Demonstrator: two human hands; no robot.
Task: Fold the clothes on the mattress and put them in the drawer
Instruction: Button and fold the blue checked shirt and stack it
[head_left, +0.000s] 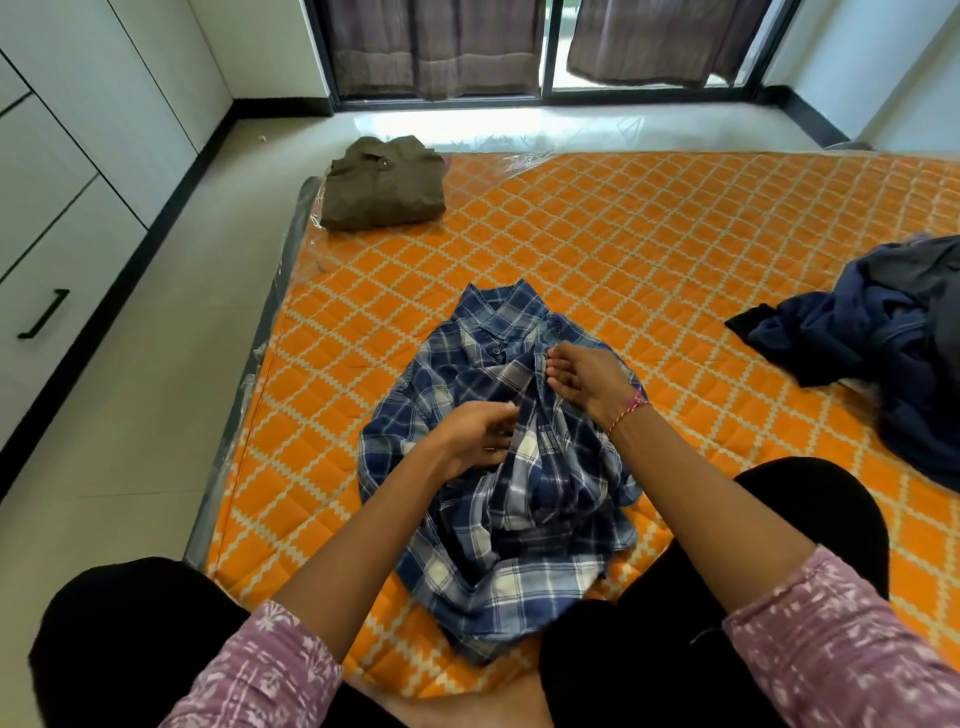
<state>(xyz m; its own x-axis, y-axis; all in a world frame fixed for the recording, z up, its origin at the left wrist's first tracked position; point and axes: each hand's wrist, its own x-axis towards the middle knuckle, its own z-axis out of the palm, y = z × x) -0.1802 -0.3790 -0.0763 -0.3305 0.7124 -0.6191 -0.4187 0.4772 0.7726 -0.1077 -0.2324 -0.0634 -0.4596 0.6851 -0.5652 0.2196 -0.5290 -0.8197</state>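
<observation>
— Where am I sitting?
— A bedroom at home, I'd say. I'm on an orange quilted mattress (649, 234) laid right on the tiled floor (156, 415).
— What else tells you?
— White drawers (47, 291) with a black handle (44, 314) line the wall on my left. Brown curtains (431, 47) hang over a sliding glass door (550, 52) ahead. Clothes (883, 332) lie heaped on my right, and a folded shirt (382, 184) sits at the far corner.

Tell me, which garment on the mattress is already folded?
The brown shirt at the mattress's far left corner: it is a neat flat rectangle. The plaid shirt is spread loose, and the dark clothes lie heaped.
</observation>
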